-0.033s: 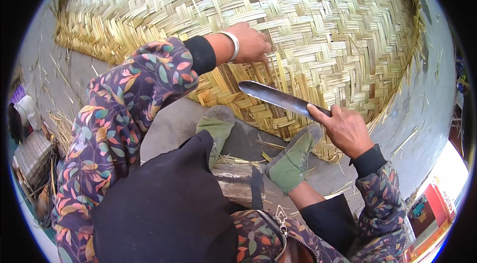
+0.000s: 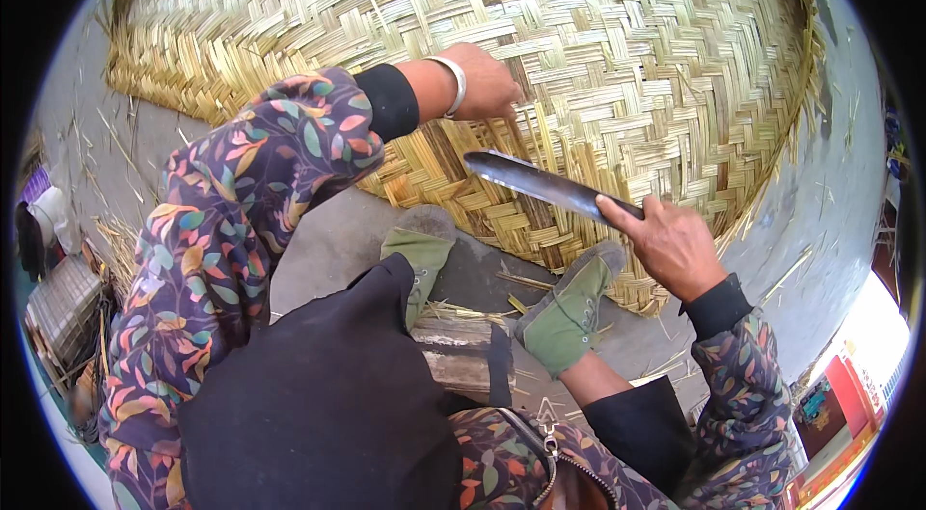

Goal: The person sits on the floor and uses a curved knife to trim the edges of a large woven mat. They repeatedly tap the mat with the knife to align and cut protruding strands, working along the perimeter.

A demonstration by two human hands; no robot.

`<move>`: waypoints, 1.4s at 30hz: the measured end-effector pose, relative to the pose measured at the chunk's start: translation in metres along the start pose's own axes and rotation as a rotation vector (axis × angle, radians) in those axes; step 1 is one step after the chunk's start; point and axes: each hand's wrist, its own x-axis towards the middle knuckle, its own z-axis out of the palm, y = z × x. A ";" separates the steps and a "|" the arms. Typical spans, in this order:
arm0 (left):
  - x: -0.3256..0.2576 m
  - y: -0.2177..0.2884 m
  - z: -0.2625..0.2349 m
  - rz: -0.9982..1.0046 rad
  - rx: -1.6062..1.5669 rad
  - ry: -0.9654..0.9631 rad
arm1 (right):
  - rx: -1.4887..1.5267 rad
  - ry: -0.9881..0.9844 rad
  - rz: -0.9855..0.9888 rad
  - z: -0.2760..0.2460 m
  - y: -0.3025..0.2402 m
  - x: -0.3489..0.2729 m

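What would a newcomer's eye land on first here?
Probably the big woven mat, which fills most of the upper view. Next, the dark blade in the right hand, pointing left across the mat's near border. Then the pale bracelet on the wrist of the left hand, which is at the mat, above the blade's tip in the picture.

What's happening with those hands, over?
Right hand gripping long blade. Left hand at woven mat, grip unclear. Green shoes close to mat's near edge.
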 end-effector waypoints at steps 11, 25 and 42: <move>0.009 0.005 0.002 -0.101 0.027 -0.205 | 0.078 -0.121 0.104 -0.003 0.017 0.031; -0.006 0.042 0.035 -0.474 -0.455 0.126 | 0.177 -0.115 0.111 0.044 0.031 0.043; 0.000 0.081 0.041 0.181 -0.231 0.574 | 0.103 -0.080 0.059 0.018 0.016 -0.027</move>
